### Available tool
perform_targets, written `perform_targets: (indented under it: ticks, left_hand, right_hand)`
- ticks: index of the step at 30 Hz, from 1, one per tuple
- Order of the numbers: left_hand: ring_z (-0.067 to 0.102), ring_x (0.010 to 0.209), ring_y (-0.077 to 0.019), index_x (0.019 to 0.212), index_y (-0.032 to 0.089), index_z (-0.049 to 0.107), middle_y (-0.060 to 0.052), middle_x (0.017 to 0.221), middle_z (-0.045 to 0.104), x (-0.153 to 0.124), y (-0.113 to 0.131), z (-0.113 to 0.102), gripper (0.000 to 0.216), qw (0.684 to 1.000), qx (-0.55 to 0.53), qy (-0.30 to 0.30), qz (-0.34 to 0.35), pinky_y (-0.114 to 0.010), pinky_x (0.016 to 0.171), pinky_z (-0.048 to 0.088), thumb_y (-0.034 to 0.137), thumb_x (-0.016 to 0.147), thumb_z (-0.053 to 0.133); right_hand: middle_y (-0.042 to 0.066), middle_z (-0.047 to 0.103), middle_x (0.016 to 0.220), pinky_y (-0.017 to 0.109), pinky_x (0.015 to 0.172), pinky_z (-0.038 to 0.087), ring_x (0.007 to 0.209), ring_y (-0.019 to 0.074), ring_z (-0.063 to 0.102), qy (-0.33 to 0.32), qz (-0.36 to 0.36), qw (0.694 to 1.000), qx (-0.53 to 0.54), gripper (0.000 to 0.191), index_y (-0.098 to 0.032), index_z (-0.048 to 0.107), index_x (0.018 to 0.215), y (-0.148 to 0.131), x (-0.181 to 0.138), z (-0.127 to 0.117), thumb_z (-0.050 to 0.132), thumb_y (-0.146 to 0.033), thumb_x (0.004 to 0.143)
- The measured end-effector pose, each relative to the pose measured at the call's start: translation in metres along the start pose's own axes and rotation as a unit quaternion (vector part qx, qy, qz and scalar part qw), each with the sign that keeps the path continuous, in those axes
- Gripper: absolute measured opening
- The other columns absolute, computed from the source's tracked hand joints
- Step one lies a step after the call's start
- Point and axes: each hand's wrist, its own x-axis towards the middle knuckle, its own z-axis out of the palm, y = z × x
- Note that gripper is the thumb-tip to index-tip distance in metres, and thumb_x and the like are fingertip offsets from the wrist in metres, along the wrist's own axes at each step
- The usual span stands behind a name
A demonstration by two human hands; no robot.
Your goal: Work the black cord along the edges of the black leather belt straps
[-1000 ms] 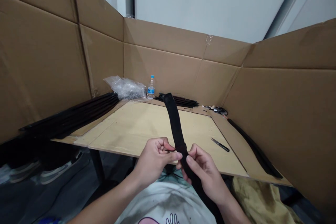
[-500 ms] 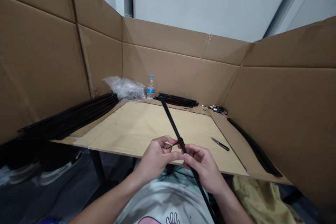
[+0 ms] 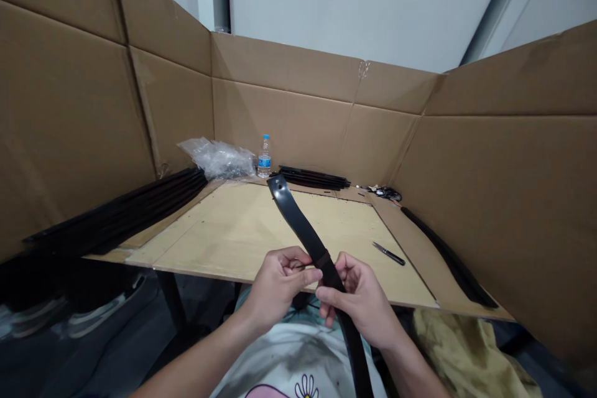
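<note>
A long black belt (image 3: 298, 224) slants up across the table and down over my lap. Its far end shows a glossy face with small holes, and a narrow band (image 3: 323, 259) wraps around it between my hands. My right hand (image 3: 357, 292) is closed on the belt just below this band, thumb on top. Beside the band, my left hand (image 3: 284, 277) is closed in a pinch on a thin dark strip (image 3: 306, 265) that reaches the belt's left edge. The strip's other end is hidden in the fingers.
Small scissors-like snips (image 3: 389, 253) lie right on the board (image 3: 224, 230). Stacks of black belts (image 3: 121, 211) lie left and at the back (image 3: 312, 178); another dark strap (image 3: 448, 255) lies right. A plastic bag (image 3: 219, 158) and bottle (image 3: 264, 158) stand behind. Cardboard walls (image 3: 289, 68) surround the table.
The belt has turned in my hands from nearly edge-on to showing its wide glossy face. My right thumb has shifted slightly left and down along it; the left hand keeps its pinch.
</note>
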Motion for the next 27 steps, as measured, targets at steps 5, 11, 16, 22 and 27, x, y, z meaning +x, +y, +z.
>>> perform_targets:
  ticks: [5, 11, 16, 22, 27]
  left_hand:
    - [0.045, 0.046, -0.006, 0.062, 0.014, 0.053, 0.005, 0.052, 0.052, -0.0006, -0.0023, 0.0003, 0.032, 1.0, 0.014, 0.0, 0.021, -0.018, 0.045, 0.033, 0.029, 0.058, 0.082]
    - [0.037, 0.043, -0.0036, 0.061, 0.014, 0.053, 0.007, 0.05, 0.046, -0.0005, -0.0039, 0.0003, 0.032, 0.999, 0.034, 0.009, 0.034, -0.017, 0.041, 0.026, 0.03, 0.061, 0.08]
    - [0.056, 0.046, -0.0119, 0.069, 0.016, 0.051, 0.004, 0.05, 0.055, -0.0008, -0.0068, 0.0029, 0.032, 0.999, -0.011, -0.029, 0.013, -0.02, 0.044, 0.037, 0.031, 0.065, 0.078]
    - [0.05, 0.039, -0.0081, 0.068, 0.017, 0.05, 0.005, 0.046, 0.056, -0.0003, -0.0053, 0.007, 0.031, 0.998, -0.028, -0.038, 0.03, -0.017, 0.039, 0.033, 0.031, 0.068, 0.077]
    - [0.036, 0.032, -0.0037, 0.063, 0.017, 0.05, 0.005, 0.043, 0.054, -0.0015, -0.0053, 0.0059, 0.033, 0.998, 0.004, -0.028, 0.048, -0.018, 0.037, 0.03, 0.036, 0.069, 0.076]
  right_hand:
    - [0.004, 0.071, 0.062, 0.012, 0.036, 0.04, 0.039, 0.0075, 0.058, 0.005, -0.015, 1.0, 0.001, 0.039, -0.02, 0.038, 0.075, -0.0005, -0.0018, 0.0016, 0.07, -0.042, 0.079]
    - [0.003, 0.069, 0.056, 0.012, 0.033, 0.037, 0.035, 0.0074, 0.055, 0.03, -0.009, 0.999, 0.006, 0.037, -0.019, 0.04, 0.072, 0.0001, -0.0004, 0.0038, 0.056, -0.048, 0.087]
    - [0.002, 0.068, 0.056, 0.014, 0.033, 0.035, 0.035, 0.0072, 0.053, 0.039, -0.037, 0.999, 0.002, 0.036, -0.02, 0.038, 0.071, -0.0004, -0.003, 0.0065, 0.058, -0.046, 0.086]
    - [0.003, 0.069, 0.058, 0.015, 0.036, 0.036, 0.038, 0.0081, 0.053, 0.038, -0.037, 0.998, 0.018, 0.036, -0.021, 0.038, 0.071, -0.0007, -0.002, 0.0055, 0.059, -0.046, 0.086]
    - [0.002, 0.067, 0.057, 0.015, 0.039, 0.036, 0.039, 0.0068, 0.052, 0.053, -0.018, 0.997, 0.05, 0.037, -0.019, 0.041, 0.069, 0.0022, 0.0, 0.0045, 0.058, -0.047, 0.086]
